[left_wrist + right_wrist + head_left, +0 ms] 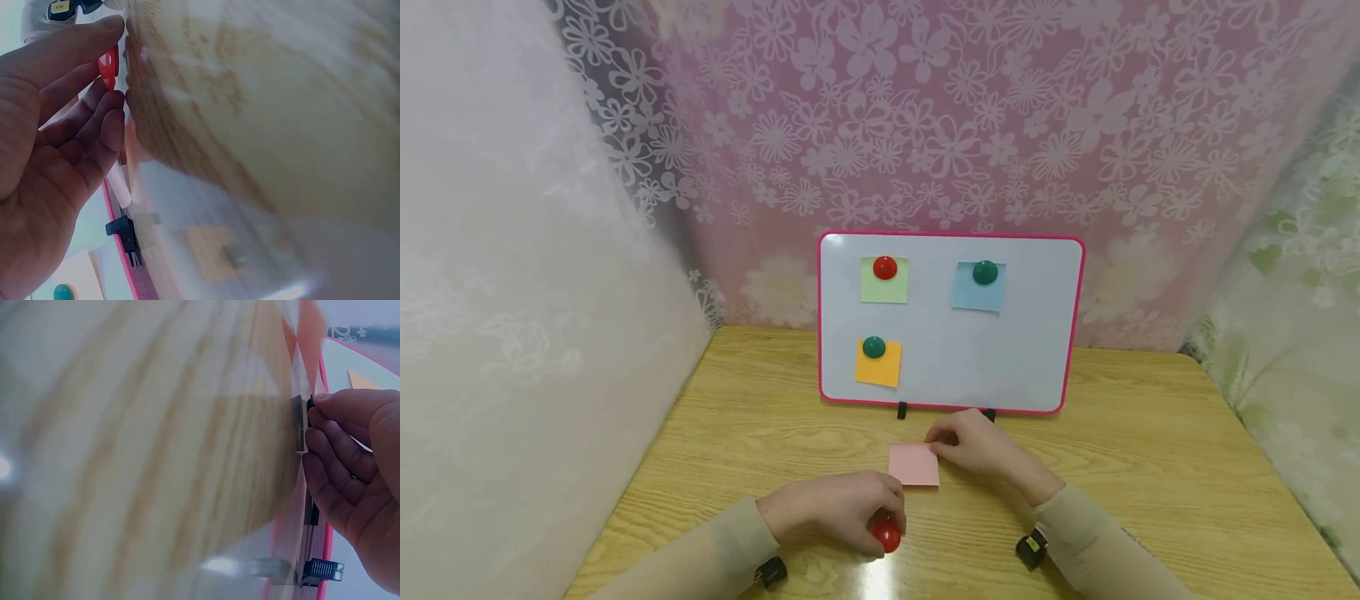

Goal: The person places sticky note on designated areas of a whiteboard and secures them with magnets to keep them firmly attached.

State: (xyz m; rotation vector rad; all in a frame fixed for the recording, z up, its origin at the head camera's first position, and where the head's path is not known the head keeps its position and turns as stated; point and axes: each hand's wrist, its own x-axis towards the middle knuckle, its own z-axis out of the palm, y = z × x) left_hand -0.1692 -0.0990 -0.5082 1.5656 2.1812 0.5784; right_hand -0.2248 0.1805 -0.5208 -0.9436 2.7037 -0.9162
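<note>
My left hand holds a round red magnet at the front of the table, between thumb and fingertips. In the left wrist view the red magnet shows at the tips of the fingers, close to the tabletop. Farther forward, my right hand pinches the upper right corner of a pink sticky note. The right wrist view shows this pink note rising beyond the thumb and index finger, its grasped edge partly hidden.
Behind the hands stands a whiteboard with a pink frame, on small black feet. It bears a green note under a red magnet, a blue note and an orange note under green magnets. The wooden table extends around.
</note>
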